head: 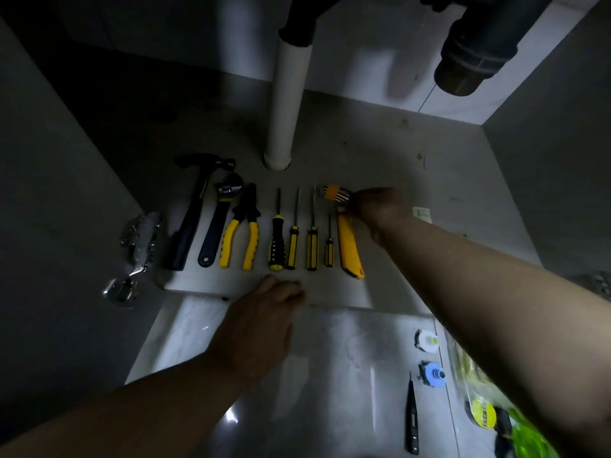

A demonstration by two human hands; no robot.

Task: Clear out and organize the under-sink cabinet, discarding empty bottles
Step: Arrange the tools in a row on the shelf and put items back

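Observation:
Tools lie in a row on the cabinet floor (380, 153): a hammer (191, 213), an adjustable wrench (218, 223), yellow pliers (241, 233), several screwdrivers (297, 233) and a yellow utility knife (350, 246). My right hand (380, 206) reaches in and grips a hex key set (334, 192) with an orange holder, just above the knife's tip. At the cabinet's front edge my left hand (264, 312) rests on the floor, fingers loosely bent, holding nothing.
A white drain pipe (287, 100) rises from the cabinet floor behind the tools; a dark trap (472, 57) hangs at upper right. Metal hinges (139, 239) sit on the left wall. On the tiles outside lie a tester pen (411, 418), tape rolls (433, 375) and a green bag (529, 434).

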